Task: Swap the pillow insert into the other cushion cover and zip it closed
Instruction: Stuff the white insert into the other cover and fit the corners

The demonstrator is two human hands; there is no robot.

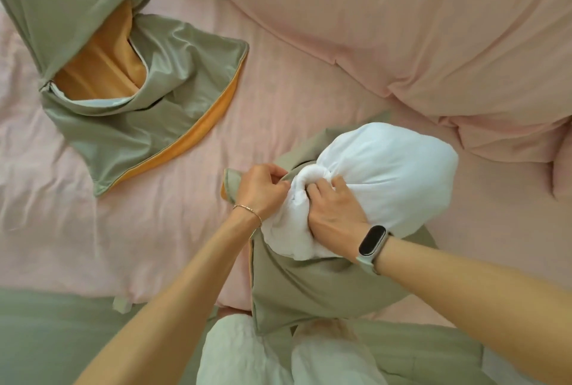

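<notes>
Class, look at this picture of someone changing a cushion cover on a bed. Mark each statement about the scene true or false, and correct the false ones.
1. The white insert sticks partly out of a green cover. True.
2. The empty cover has a blue lining. False: it is orange.
3. The right hand presses on the insert. True.
4. The left hand rests flat on the pink sheet. False: it grips the cover's edge.
</notes>
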